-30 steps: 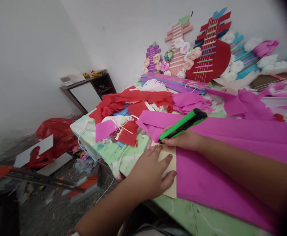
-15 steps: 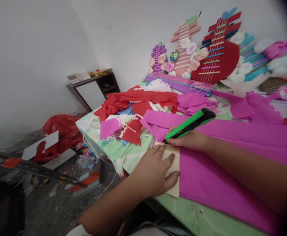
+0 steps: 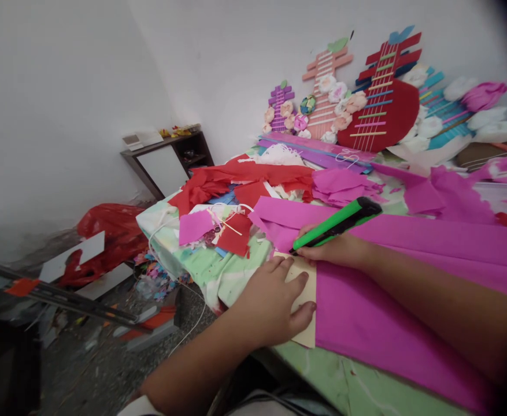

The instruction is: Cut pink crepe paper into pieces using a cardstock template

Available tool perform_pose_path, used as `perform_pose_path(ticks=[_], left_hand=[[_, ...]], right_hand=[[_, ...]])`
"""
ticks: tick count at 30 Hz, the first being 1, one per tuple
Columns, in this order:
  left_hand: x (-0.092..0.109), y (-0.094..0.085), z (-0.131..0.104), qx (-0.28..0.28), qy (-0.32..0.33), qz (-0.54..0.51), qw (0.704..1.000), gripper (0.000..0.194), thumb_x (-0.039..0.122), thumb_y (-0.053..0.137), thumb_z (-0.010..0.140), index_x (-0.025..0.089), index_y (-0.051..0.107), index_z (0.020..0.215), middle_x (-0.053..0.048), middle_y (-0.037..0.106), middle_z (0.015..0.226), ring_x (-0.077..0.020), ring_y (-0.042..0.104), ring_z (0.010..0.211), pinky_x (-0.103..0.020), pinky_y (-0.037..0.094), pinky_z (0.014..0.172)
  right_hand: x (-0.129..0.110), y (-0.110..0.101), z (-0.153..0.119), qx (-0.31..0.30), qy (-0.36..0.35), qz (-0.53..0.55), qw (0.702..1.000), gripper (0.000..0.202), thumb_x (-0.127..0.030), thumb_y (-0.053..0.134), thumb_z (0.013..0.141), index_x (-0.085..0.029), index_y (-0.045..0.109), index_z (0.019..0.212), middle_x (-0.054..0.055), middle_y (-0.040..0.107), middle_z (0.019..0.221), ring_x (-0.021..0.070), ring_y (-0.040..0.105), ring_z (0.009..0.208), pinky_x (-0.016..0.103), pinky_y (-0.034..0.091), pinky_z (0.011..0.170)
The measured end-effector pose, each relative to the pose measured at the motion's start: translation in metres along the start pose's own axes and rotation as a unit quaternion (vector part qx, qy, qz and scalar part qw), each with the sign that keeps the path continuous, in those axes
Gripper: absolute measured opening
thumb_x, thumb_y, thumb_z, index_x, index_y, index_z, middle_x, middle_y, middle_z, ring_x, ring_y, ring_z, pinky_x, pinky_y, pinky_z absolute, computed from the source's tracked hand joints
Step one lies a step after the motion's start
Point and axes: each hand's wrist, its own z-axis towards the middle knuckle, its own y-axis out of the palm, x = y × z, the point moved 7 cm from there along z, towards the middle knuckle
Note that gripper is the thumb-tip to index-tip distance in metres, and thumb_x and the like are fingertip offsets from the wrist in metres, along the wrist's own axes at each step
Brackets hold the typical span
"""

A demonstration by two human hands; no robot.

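My left hand lies flat with fingers spread on a cream card, pressing it down near the table's front edge. The card rests at the left end of a folded magenta sheet, which looks like cloth or crepe paper. My right hand grips a green and black utility knife, tilted with its front end at the card's upper edge. The blade itself is too small to make out. Fingers of the right hand are partly hidden behind the knife.
Red scraps, a magenta scrap and white strings lie across the green tablecloth. Decorated guitar-like shapes lean on the wall. A small cabinet and a red plastic bag stand at left.
The view has tilted very slightly. Both hands, the knife and the card stay in nearly the same place.
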Motion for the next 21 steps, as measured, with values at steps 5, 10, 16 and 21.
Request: perform_pose_path(ticks=[5, 10, 16, 21], left_hand=[[-0.0009, -0.0003, 0.0009, -0.008, -0.005, 0.010, 1.000, 0.045, 0.042, 0.041, 0.079, 0.012, 0.053, 0.110, -0.021, 0.050, 0.113, -0.0303, 0.045, 0.108, -0.045, 0.033, 0.091], [-0.0020, 0.0001, 0.0000, -0.005, -0.011, 0.005, 1.000, 0.046, 0.042, 0.041, 0.078, 0.012, 0.052, 0.111, -0.021, 0.050, 0.114, -0.0307, 0.045, 0.108, -0.045, 0.034, 0.090], [-0.0032, 0.0023, -0.0009, -0.012, -0.015, 0.002, 1.000, 0.046, 0.043, 0.041, 0.078, 0.012, 0.051, 0.111, -0.021, 0.049, 0.115, -0.0310, 0.044, 0.109, -0.046, 0.034, 0.091], [-0.0014, 0.0010, -0.0004, -0.012, -0.014, 0.000, 1.000, 0.043, 0.041, 0.041, 0.079, 0.011, 0.052, 0.108, -0.021, 0.049, 0.115, -0.0311, 0.043, 0.109, -0.048, 0.034, 0.090]], right_hand=[[0.0081, -0.0024, -0.0011, 0.001, 0.039, 0.048, 0.998, 0.016, -0.031, 0.054, 0.069, -0.017, 0.054, 0.075, -0.002, 0.056, 0.060, 0.0103, 0.055, 0.055, 0.023, 0.045, 0.057], [0.0102, -0.0054, -0.0027, -0.010, 0.053, 0.062, 0.997, 0.016, -0.030, 0.054, 0.069, -0.017, 0.054, 0.076, -0.002, 0.057, 0.060, 0.0106, 0.056, 0.056, 0.024, 0.046, 0.058], [0.0043, -0.0052, -0.0038, -0.018, 0.046, 0.048, 0.998, 0.014, -0.030, 0.054, 0.069, -0.016, 0.053, 0.072, -0.003, 0.056, 0.057, 0.0089, 0.055, 0.054, 0.021, 0.045, 0.055], [0.0033, -0.0047, -0.0046, -0.012, 0.046, 0.040, 0.998, 0.011, -0.027, 0.053, 0.068, -0.016, 0.054, 0.071, -0.003, 0.055, 0.055, 0.0088, 0.054, 0.053, 0.020, 0.044, 0.053]])
